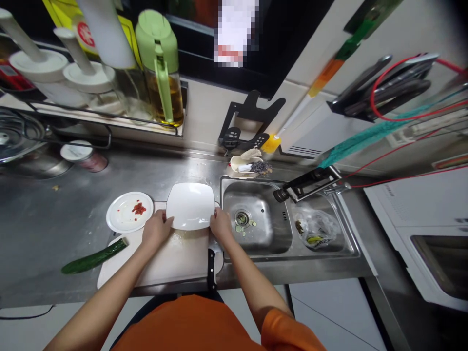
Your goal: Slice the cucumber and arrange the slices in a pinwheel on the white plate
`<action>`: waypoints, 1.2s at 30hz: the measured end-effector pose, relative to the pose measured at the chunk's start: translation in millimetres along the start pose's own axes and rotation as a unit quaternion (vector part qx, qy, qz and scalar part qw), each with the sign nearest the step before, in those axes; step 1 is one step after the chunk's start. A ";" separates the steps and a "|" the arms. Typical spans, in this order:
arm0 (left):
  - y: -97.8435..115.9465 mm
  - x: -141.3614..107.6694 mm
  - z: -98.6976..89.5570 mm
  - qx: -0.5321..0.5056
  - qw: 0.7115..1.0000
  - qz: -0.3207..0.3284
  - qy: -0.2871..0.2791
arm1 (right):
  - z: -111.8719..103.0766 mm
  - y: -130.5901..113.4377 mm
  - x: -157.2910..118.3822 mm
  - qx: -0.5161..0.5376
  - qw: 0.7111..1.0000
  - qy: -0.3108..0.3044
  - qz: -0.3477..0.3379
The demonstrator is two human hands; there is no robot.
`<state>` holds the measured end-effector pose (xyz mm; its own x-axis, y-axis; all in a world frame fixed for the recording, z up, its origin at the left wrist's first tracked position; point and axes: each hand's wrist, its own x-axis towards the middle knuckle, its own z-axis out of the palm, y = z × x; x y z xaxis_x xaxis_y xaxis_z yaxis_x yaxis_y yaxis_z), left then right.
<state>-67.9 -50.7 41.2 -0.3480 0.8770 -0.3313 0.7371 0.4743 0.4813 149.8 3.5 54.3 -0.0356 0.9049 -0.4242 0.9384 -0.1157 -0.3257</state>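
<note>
Between your two hands, over the far part of the board (171, 261), lies the white dish (190, 204), its slightly longer axis running left to right, from one grip to the other. Your left hand (156, 230) has its near left corner, thumb on the rim; your right hand (221, 225) has the right edge near the front corner. Both grips are closed about the rim only, with most fingers hidden, so neither hand is clearly nearer. You cannot tell whether the dish touches the board beneath. Count one dish in hand and one round plate (124, 222) bearing red pieces (139, 208), just beyond the board's left side. One cucumber (91, 258) slants across the tabletop (32, 214) with its cut end by the board; one knife (211, 268) is at the board's right edge. Two basins make up the sink (263, 236) on your right.
</note>
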 end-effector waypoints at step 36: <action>-42.0 -39.8 11.9 0.009 1.000 0.020 0.016 | 27.9 8.1 -53.6 -0.112 0.993 0.000 0.023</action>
<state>-78.2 -106.5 24.5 -0.3367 0.8970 -0.2862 0.7604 0.4383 0.4792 149.7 -57.4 50.8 0.0084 0.9010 -0.4338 0.9920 -0.0620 -0.1097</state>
